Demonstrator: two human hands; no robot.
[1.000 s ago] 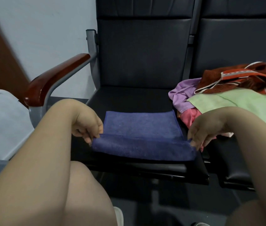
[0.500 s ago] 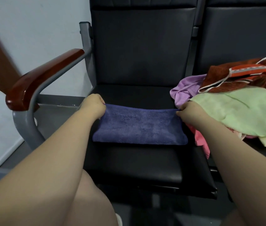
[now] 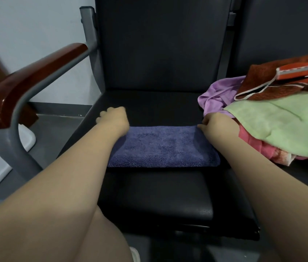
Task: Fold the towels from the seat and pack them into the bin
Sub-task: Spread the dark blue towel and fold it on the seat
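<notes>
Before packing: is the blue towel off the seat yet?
No, the blue towel lies flat on the black seat.

No readable text, label, brand, number or sign appears on anything here.

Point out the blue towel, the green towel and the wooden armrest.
blue towel (image 3: 165, 146), head view, middle of folded top
green towel (image 3: 281, 129), head view, flat upper surface
wooden armrest (image 3: 28, 81), head view, middle of top
</notes>
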